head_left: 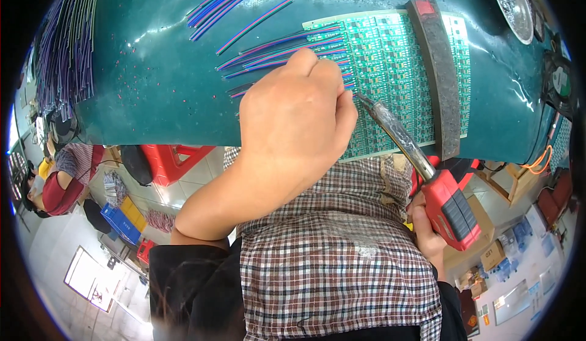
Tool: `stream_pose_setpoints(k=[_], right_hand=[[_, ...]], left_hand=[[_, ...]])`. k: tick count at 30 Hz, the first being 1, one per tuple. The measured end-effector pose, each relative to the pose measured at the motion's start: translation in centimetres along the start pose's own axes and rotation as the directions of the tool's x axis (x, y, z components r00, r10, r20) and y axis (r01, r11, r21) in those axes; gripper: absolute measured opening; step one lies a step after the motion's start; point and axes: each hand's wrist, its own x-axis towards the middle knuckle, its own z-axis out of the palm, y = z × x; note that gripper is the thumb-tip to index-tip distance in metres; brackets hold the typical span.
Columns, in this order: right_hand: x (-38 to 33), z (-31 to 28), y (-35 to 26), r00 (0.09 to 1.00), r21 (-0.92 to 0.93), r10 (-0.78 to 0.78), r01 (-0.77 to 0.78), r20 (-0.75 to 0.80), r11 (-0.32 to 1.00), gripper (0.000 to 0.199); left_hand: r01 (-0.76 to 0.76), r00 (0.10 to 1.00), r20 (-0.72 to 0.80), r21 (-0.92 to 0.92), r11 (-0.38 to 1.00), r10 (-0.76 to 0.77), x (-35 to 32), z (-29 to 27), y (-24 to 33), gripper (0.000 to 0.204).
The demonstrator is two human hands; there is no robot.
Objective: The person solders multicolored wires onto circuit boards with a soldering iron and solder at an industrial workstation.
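Observation:
My left hand [290,106] is closed in a pinch over the left edge of a green circuit board panel [390,54]. Thin multicoloured wires [287,54] run under it to the panel, and its fingertips, partly hidden, grip a wire at the edge. My right hand [427,234] is wrapped around the red and black handle of a soldering iron [452,210]. The iron's metal shaft slants up and left, its tip close beside my left fingertips at the wire ends. Several wires lie along the panel's left part in a row.
A dark heavy bar [436,78] lies across the panel. Loose wire bundles [226,2] lie at the back, and a large bunch [67,48] hangs at the far left. A metal dish [511,8] stands back right. Beyond the green table [159,106], a person [64,179] sits at left.

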Motion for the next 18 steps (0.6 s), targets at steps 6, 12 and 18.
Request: stream_pose_setpoints(k=[6, 12, 18], right_hand=[[-0.8, -0.5, 0.6, 1.0, -0.057, 0.018, -0.019, -0.025, 0.998, 0.031], [-1.2, -0.5, 1.2, 1.0, -0.112, -0.002, 0.0, -0.015, 0.994, 0.032], [-0.9, -0.3, 1.1, 1.0, -0.082, -0.008, 0.008, -0.004, 0.997, 0.03]], left_hand=[[-0.028, 0.999, -0.022, -0.015, 0.999, 0.028, 0.1, 0.1, 0.1, 0.017], [-0.015, 1.0, -0.005, 0.007, 1.0, 0.015, 0.1, 0.1, 0.2, 0.016], [-0.027, 1.0, -0.006, 0.0, 1.0, 0.027, 0.1, 0.1, 0.0, 0.017]])
